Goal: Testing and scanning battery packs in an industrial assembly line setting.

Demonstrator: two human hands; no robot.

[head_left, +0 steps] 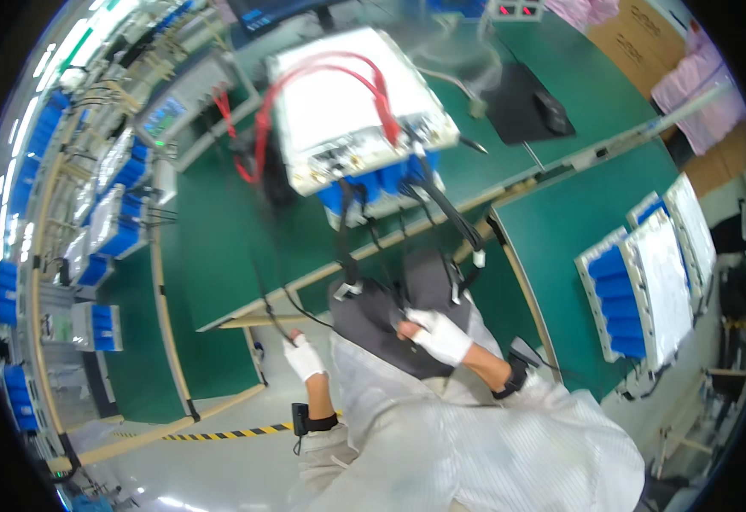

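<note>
A white-topped battery pack (352,111) with blue cells underneath sits on the green bench in front of me. Red cables (262,128) loop over its top, and several black cables (450,209) hang from its near side over the bench edge. My left hand (306,358), in a white fingerless glove, is below the bench edge, its fingers closed round a thin black cable (264,294). Over my lap, my right hand (440,338), gloved alike, pinches what looks like another dark cable; its end is too blurred to make out.
A black mouse (550,113) lies on a dark mat beyond the pack. More blue-and-white battery packs (625,294) stand on the right-hand bench (531,222), others on racks at left. A framed instrument (168,119) stands at the back left. A person's pink sleeve (702,90) shows far right.
</note>
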